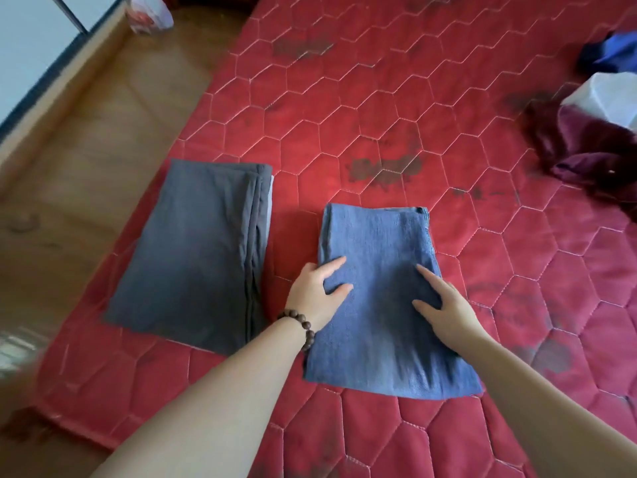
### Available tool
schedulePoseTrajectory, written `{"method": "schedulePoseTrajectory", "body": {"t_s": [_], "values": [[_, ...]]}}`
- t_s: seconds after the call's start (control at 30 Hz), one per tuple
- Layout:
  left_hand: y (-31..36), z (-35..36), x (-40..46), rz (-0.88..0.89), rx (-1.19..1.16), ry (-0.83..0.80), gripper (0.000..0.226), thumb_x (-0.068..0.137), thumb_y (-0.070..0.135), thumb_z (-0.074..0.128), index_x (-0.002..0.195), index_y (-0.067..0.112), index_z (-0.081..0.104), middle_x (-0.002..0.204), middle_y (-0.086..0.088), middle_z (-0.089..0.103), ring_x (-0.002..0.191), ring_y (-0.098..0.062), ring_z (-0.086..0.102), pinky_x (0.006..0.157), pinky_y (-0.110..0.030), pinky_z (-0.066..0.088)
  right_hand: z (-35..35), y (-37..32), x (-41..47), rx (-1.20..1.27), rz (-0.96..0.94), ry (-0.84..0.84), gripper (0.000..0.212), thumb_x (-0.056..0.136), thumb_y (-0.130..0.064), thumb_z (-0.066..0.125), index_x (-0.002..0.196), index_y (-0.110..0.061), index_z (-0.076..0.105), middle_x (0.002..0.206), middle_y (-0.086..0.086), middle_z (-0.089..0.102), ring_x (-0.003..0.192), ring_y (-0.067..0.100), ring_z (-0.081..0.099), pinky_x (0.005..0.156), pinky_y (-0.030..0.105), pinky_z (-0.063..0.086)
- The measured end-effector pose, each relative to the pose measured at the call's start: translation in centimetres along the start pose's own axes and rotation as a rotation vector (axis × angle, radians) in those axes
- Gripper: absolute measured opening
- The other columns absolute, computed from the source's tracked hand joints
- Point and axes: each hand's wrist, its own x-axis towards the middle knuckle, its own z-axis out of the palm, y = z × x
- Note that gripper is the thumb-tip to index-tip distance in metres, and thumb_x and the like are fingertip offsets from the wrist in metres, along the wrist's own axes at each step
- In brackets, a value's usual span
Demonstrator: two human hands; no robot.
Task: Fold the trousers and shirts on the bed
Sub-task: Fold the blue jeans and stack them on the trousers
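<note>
Folded blue denim trousers lie flat on the red quilted mattress, near its front edge. My left hand, with a bead bracelet on the wrist, rests flat on the left side of the denim, fingers straight. My right hand presses the right side of the same fold, fingers spread. Folded dark grey trousers lie to the left, close to the mattress edge. At the far right sits a heap of unfolded clothes: a maroon garment, a white one and a blue one.
A wooden floor runs along the left of the mattress. A white cabinet or wall with a dark base stands at the top left, and a plastic bag lies on the floor near it.
</note>
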Motion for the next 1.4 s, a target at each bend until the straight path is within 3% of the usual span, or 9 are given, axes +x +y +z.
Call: {"method": "schedulePoseTrajectory", "body": {"t_s": [0.17,0.4,0.67,0.8,0.9,1.2,1.27,1.33,1.4], "values": [[0.0,-3.6,-0.7,0.157,0.161,0.038,0.054,0.089,0.035,0.062,0.14,0.034,0.046,0.103,0.005,0.048,0.078,-0.016,0.055,0.075,-0.033,0.049,2.3,-4.1,-3.1,-0.101,-0.145,0.22,0.059,0.09,-0.014,0.059,0.141,-0.041,0.042,0.107,-0.017,0.048,0.088,0.006,0.049,0.069,0.021,0.035],[-5.0,-15.3,-0.5,0.338,0.315,0.18,0.054,0.087,0.035,0.064,0.138,0.033,0.048,0.111,0.003,0.051,0.07,-0.022,0.059,0.061,-0.033,0.051,10.8,-14.3,-5.5,-0.093,-0.259,0.404,0.056,0.092,-0.016,0.057,0.142,-0.037,0.042,0.12,-0.005,0.052,0.09,0.016,0.057,0.071,0.032,0.047],[-14.4,-27.1,2.6,0.307,0.305,0.265,0.056,0.085,0.03,0.068,0.138,0.03,0.049,0.107,0.002,0.055,0.063,-0.02,0.056,0.058,-0.033,0.052,21.7,-24.7,-2.7,-0.06,-0.347,0.428,0.055,0.093,-0.017,0.055,0.141,-0.04,0.041,0.137,-0.009,0.047,0.105,0.014,0.057,0.078,0.03,0.049],[-18.8,-27.4,4.1,0.123,0.334,0.113,0.069,0.085,0.048,0.058,0.145,0.046,0.024,0.127,0.008,0.044,0.072,-0.023,0.061,0.066,-0.032,0.051,25.2,-23.9,-0.7,-0.073,-0.217,0.275,0.057,0.097,-0.022,0.048,0.145,-0.045,0.028,0.144,0.0,0.035,0.107,0.021,0.056,0.081,0.029,0.046],[-21.5,-26.3,4.1,0.029,0.483,-0.045,0.08,0.084,0.059,0.053,0.145,0.053,0.001,0.127,0.004,0.032,0.063,-0.02,0.054,0.059,-0.027,0.043,26.8,-22.6,-0.1,-0.183,-0.071,0.088,0.063,0.099,-0.025,0.045,0.148,-0.047,0.011,0.139,0.007,0.029,0.084,0.028,0.056,0.075,0.033,0.047],[-22.7,-26.3,2.5,0.14,0.65,0.057,0.074,0.088,0.06,0.046,0.15,0.04,0.012,0.117,-0.005,0.044,0.051,-0.018,0.046,0.051,-0.026,0.039,28.0,-22.3,-2.0,-0.423,-0.012,0.141,0.059,0.101,-0.032,0.036,0.149,-0.045,0.005,0.14,0.005,0.028,0.076,0.026,0.051,0.064,0.033,0.042],[-22.9,-26.0,2.0,0.123,0.767,0.09,0.072,0.089,0.061,0.04,0.151,0.039,0.01,0.128,-0.011,0.042,0.063,-0.019,0.052,0.067,-0.03,0.042,28.1,-22.3,-2.4,-0.563,0.007,0.203,0.062,0.099,-0.036,0.039,0.15,-0.043,0.004,0.152,0.009,0.018,0.109,0.03,0.049,0.087,0.039,0.044],[-22.6,-25.7,1.7,0.191,0.796,0.239,0.071,0.086,0.055,0.047,0.149,0.03,0.028,0.141,-0.018,0.037,0.103,-0.031,0.056,0.092,-0.048,0.038,28.0,-22.7,-2.6,-0.685,-0.079,0.393,0.062,0.096,-0.037,0.046,0.152,-0.032,0.018,0.159,0.011,0.013,0.138,0.033,0.029,0.113,0.048,0.024],[-22.2,-25.0,1.2,0.361,0.762,0.318,0.07,0.084,0.047,0.049,0.145,0.016,0.038,0.15,-0.018,0.03,0.133,-0.035,0.037,0.107,-0.057,0.024,28.4,-23.0,-2.9,-0.715,-0.3,0.483,0.059,0.093,-0.033,0.048,0.148,-0.017,0.034,0.158,0.012,0.02,0.145,0.029,0.021,0.118,0.052,0.008]]}}
